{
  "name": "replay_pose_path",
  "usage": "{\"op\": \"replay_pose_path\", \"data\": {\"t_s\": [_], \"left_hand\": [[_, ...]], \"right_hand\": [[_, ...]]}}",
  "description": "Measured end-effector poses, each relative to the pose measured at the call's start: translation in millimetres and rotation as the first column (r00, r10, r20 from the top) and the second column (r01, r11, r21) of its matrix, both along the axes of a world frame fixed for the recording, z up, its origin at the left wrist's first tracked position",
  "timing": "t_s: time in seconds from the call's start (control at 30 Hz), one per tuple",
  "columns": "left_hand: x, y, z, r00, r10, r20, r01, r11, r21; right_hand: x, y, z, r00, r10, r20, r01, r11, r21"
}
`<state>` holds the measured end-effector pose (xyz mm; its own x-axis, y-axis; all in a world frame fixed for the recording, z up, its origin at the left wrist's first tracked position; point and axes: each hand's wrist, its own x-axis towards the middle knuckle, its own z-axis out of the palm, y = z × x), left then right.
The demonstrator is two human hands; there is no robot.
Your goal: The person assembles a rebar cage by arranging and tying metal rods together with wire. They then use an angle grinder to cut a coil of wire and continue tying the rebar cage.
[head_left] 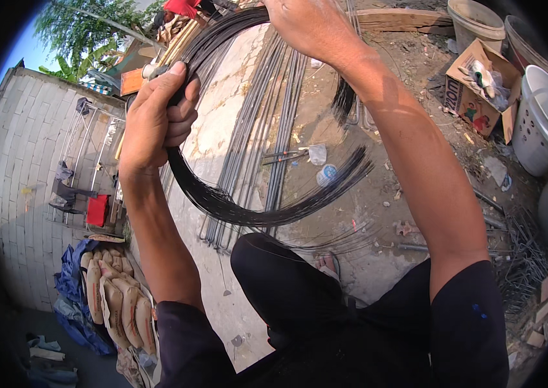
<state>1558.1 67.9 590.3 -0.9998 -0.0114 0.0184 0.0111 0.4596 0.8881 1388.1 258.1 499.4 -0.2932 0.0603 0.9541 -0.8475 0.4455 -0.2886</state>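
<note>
Sunlit work yard, bounded at far left by a grey block wall (18, 168); next come a crumpled blue tarpaulin (70, 281) and stacked brown paper sacks (113, 301). Left hand (159, 123): fist wrapped firmly around a bundle of thin black wire (241, 213), raised before the body and bent into a large incomplete loop. Beneath it, long steel bars (251, 123) lie side by side, a plier-like tool (284, 157) resting across them. Right hand (309, 29): at the loop's upper part; its fingertips are cut off, so its grip cannot be told. Judged by present state, the strands are gathered and curved; the ends splay unjoined, and no binding shows. Far right: a cardboard box (465, 103) near a perforated plastic tub (536, 139).
</note>
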Motion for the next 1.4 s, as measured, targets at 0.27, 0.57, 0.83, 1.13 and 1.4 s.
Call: {"op": "replay_pose_path", "data": {"t_s": [0.27,0.57,0.83,1.13,1.4], "left_hand": [[-26.8,35.2,39.6,0.991,-0.129,-0.029,0.116,0.955,-0.272],[-58.8,97.8,60.3,0.947,-0.215,0.240,0.300,0.863,-0.408],[-33.5,43.5,30.7,0.875,-0.353,-0.332,-0.013,0.668,-0.744],[-2.3,6.2,-155.1,0.868,0.359,-0.342,-0.212,0.892,0.400],[20.8,-78.4,-5.6,0.326,-0.038,-0.945,-0.792,0.534,-0.295]], "right_hand": [[13.8,64.4,8.6,0.941,-0.334,-0.049,0.313,0.919,-0.238],[30.0,40.3,10.1,0.951,-0.296,-0.086,0.289,0.954,-0.080],[36.8,98.2,33.0,0.888,-0.459,0.029,0.454,0.864,-0.219],[24.8,109.4,35.9,0.873,-0.321,0.368,0.419,0.879,-0.227],[32.7,96.0,38.9,0.910,-0.103,0.401,0.176,0.973,-0.151]]}}
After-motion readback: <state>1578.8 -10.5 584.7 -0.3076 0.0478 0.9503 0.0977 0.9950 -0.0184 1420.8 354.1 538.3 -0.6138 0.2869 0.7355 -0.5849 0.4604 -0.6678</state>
